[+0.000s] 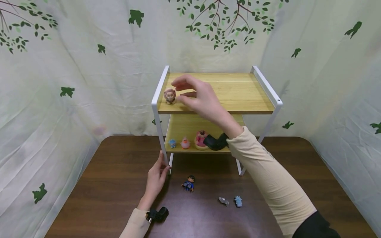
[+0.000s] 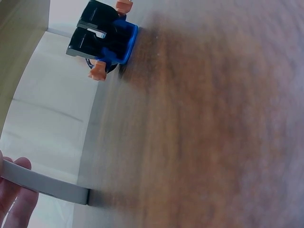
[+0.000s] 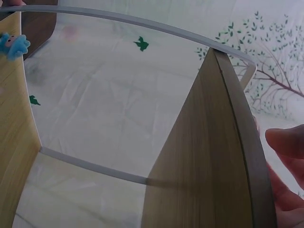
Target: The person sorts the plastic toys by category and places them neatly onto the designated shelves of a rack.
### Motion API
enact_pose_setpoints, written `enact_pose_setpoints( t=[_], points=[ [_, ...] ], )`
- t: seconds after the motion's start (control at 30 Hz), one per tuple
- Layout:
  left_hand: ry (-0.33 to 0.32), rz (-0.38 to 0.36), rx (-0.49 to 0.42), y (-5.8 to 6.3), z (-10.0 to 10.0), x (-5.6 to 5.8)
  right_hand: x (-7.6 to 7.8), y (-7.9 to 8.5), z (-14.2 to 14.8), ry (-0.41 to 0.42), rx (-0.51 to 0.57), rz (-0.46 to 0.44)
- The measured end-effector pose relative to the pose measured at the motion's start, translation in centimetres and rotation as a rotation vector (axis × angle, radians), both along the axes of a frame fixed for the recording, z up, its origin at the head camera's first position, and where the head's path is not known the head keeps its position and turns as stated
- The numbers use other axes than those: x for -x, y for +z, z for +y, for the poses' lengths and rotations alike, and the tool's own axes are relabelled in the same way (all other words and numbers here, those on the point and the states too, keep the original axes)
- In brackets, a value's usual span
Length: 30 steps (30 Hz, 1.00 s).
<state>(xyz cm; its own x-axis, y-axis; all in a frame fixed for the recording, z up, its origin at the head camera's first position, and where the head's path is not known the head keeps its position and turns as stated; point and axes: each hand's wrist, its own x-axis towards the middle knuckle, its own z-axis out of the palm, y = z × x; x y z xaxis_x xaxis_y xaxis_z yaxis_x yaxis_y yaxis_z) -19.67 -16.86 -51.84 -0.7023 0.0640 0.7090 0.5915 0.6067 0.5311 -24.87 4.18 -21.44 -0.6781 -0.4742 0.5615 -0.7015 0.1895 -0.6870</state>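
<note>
On the left end of the upper board of a two-tier shelf [image 1: 232,96] stands a pinkish-brown toy figure [image 1: 170,96]. My right hand [image 1: 197,96] hovers just right of it, thumb and fingers spread in a curve with nothing between them. In the right wrist view, the thumb [image 3: 287,141] shows past the upper board's edge. My left hand [image 1: 156,173] holds the shelf's white front-left leg [image 1: 161,134] low down, and the left wrist view shows its fingers [image 2: 21,209] behind the leg.
On the lower board sit a small blue figure [image 1: 172,143], a pink one [image 1: 185,142] and a round pink-and-tan toy [image 1: 200,138]. A toy man in blue [image 1: 189,183], a grey toy [image 1: 223,201] and a light-blue toy [image 1: 238,201] lie on the brown table [image 1: 101,195].
</note>
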Motion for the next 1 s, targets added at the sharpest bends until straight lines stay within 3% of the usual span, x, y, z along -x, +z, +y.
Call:
enact_pose_setpoints(
  t=[0.33, 1.0],
  points=[
    [-0.002, 0.002, -0.007, 0.0, 0.0, 0.0, -0.7, -0.1, 1.4, 0.008, 0.069, 0.011],
    [-0.009, -0.004, -0.036, -0.2, 0.0, 0.0, -2.7, -1.8, 3.7, 0.123, 0.189, 0.052]
  ],
)
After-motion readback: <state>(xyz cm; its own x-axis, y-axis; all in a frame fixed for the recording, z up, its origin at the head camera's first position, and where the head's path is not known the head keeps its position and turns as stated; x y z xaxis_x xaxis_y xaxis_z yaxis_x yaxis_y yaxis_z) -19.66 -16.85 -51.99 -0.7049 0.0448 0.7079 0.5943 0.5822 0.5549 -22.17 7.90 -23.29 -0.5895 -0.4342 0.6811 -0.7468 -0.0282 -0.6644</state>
